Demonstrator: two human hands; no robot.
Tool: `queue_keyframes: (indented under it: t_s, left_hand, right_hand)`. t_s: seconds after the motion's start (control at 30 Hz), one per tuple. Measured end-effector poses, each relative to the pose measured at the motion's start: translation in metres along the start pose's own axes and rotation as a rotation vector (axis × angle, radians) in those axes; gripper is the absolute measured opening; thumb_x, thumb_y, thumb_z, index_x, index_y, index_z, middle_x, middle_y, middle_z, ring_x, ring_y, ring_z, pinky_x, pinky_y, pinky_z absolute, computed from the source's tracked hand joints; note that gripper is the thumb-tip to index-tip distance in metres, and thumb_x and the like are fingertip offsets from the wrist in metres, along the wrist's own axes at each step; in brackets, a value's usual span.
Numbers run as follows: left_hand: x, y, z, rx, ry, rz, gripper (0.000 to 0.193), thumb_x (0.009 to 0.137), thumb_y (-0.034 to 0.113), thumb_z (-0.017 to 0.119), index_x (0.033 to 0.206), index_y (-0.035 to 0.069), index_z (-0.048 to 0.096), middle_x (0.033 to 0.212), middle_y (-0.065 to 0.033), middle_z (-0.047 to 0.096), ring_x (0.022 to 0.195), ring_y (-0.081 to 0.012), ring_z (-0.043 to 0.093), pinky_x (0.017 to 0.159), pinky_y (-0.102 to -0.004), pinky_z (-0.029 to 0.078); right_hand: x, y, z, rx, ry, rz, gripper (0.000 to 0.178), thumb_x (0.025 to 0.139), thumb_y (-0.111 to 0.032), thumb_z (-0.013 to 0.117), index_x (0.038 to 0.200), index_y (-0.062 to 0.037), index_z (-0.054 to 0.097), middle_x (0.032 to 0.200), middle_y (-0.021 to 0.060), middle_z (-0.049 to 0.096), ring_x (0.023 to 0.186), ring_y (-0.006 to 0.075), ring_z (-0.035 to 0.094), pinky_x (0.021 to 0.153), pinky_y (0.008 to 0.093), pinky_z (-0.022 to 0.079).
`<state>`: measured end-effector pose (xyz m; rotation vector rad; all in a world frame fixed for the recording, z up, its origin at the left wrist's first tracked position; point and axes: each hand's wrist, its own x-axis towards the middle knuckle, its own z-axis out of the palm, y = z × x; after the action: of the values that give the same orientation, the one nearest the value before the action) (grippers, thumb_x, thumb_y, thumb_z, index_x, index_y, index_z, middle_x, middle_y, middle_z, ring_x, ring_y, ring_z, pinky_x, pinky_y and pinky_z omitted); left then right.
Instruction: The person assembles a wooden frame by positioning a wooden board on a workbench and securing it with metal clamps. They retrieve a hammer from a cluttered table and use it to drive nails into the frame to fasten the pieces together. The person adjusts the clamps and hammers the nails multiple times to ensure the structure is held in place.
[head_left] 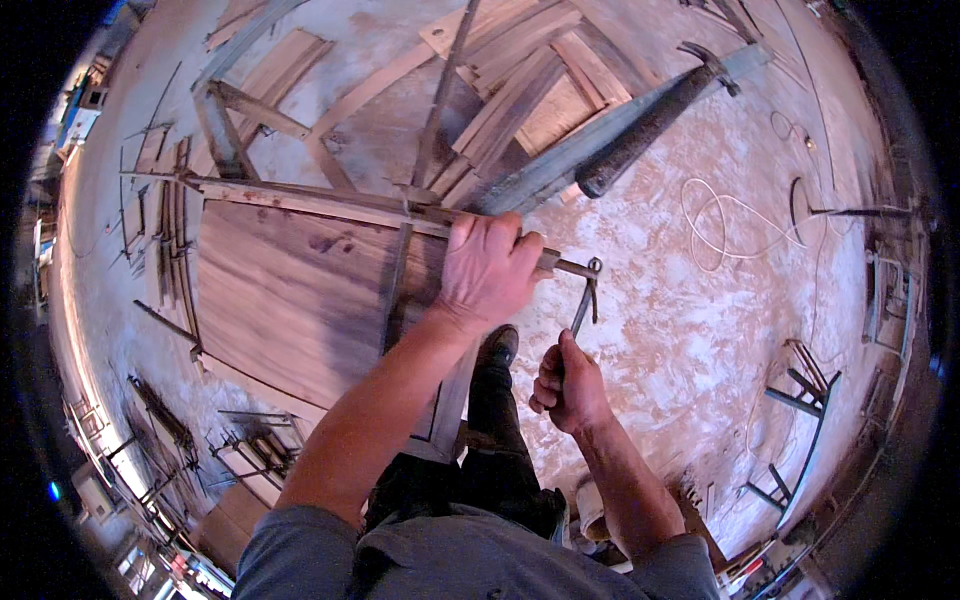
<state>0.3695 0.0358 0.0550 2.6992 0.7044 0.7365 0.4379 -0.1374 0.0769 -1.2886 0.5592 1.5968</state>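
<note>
A wooden panel with a frame (pixel 290 270) lies in front of me on the left, with a long bar clamp (pixel 572 267) along its far edge. My left hand (pixel 490 265) is closed over the clamp and the frame's right corner; its fingertips are hidden on the far side. The clamp's screw end sticks out to the right of that hand. Lower right of it, my right hand (pixel 570 388) is wrapped round a slim metal rod (pixel 582 308), whose upper end meets the screw end. A second metal bar (pixel 398 275) crosses the panel.
A hammer (pixel 690 85) rests on a bluish beam (pixel 560 165) beyond my hands. Wooden frames and boards (pixel 500 100) lie at the back. A pale cord (pixel 715 225) loops on the floor at right, and a metal stand (pixel 815 420) is nearer. My shoe (pixel 500 343) is beside the panel.
</note>
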Motion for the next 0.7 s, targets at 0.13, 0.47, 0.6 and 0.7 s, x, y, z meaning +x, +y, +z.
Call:
queue_keyframes:
  t_s: [0.13, 0.47, 0.6, 0.7]
  left_hand:
    - [0.001, 0.0, -0.002, 0.003, -0.03, 0.003, 0.041, 0.059, 0.034, 0.076, 0.091, 0.012, 0.063, 0.097, -0.0074, 0.049, 0.092, -0.0274, 0.051, 0.084, -0.0433, 0.033]
    - [-0.001, 0.004, -0.002, 0.026, -0.075, -0.005, 0.044, 0.06, 0.035, 0.077, 0.094, 0.013, 0.06, 0.101, -0.0083, 0.048, 0.094, -0.0266, 0.049, 0.085, -0.0437, 0.033]
    - [0.0, 0.004, -0.002, 0.046, -0.054, 0.009, 0.045, 0.058, 0.035, 0.079, 0.093, 0.014, 0.062, 0.098, -0.0064, 0.047, 0.09, -0.0249, 0.05, 0.084, -0.0413, 0.033]
    - [0.0, 0.002, -0.003, 0.054, -0.068, 0.003, 0.043, 0.059, 0.035, 0.078, 0.093, 0.014, 0.062, 0.098, -0.0062, 0.048, 0.09, -0.0242, 0.05, 0.085, -0.041, 0.033]
  right_hand:
    - [-0.024, -0.009, 0.005, 0.081, -0.022, 0.094, 0.042, 0.097, -0.047, 0.037, 0.071, -0.0151, 0.044, 0.051, -0.0026, 0.025, 0.04, 0.0143, 0.027, 0.041, 0.032, 0.025]
    - [-0.062, -0.043, 0.021, 0.23, -0.076, 0.273, 0.035, 0.099, -0.04, 0.036, 0.075, -0.0163, 0.044, 0.054, -0.0052, 0.025, 0.041, 0.0119, 0.027, 0.041, 0.0288, 0.023]
    - [-0.068, -0.05, 0.023, 0.275, -0.09, 0.295, 0.032, 0.099, -0.038, 0.037, 0.078, -0.0151, 0.047, 0.054, -0.0058, 0.026, 0.042, 0.0113, 0.028, 0.041, 0.0287, 0.023]
    - [-0.065, -0.044, 0.019, 0.256, -0.173, 0.261, 0.031, 0.099, -0.037, 0.037, 0.083, -0.0133, 0.048, 0.054, -0.0047, 0.031, 0.043, 0.0124, 0.032, 0.041, 0.0297, 0.028]
